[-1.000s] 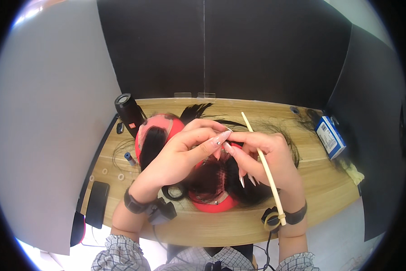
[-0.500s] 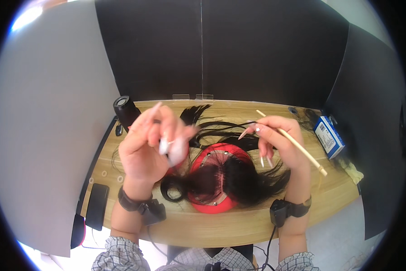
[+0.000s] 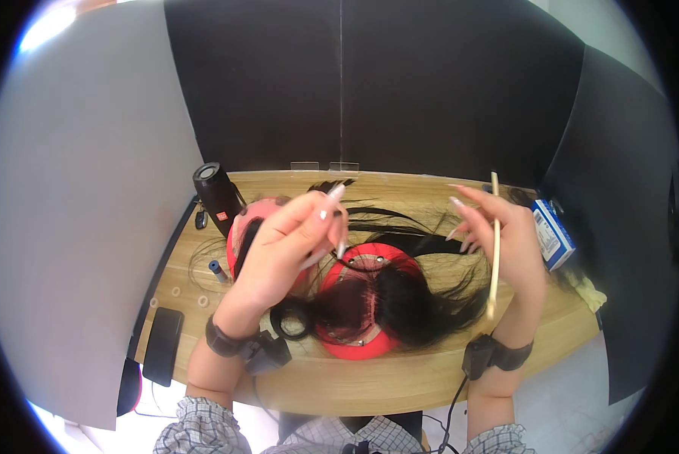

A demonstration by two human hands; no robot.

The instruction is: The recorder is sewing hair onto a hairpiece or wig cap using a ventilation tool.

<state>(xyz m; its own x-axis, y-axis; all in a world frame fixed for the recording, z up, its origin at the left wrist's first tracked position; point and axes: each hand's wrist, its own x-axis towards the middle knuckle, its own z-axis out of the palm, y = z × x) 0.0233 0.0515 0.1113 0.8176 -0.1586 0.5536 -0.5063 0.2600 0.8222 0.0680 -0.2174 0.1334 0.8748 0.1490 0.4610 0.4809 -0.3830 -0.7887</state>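
My left hand (image 3: 294, 238) hovers over the left side of the table, its fingers pinched together. A thin black lock of hair (image 3: 345, 262) curves away below its fingertips and seems held there. To the right, my right hand (image 3: 510, 234) holds a slim pale wooden stick (image 3: 495, 261), nearly upright against the palm, with the fingertips spread. Between and below the hands sits a red dome-shaped form (image 3: 358, 350). Pinned on it is a black hairpiece (image 3: 411, 306), parted down the middle, with a mesh edge. My left hand partly hides a second pink-and-red form (image 3: 262, 210).
Long loose hair (image 3: 407, 240) lies behind the red form. A black cylindrical speaker (image 3: 217, 197) stands at the back left, a dark phone-like slab (image 3: 163, 344) at the left edge. On the right are a blue-and-white box (image 3: 553, 236) and a pale yellow cloth (image 3: 590, 293). Dark panels (image 3: 370, 91) surround the table.
My left hand has shifted right and its fingers have closed into a pinch. My right hand has moved right, and the stick has swung from slanted to nearly upright.
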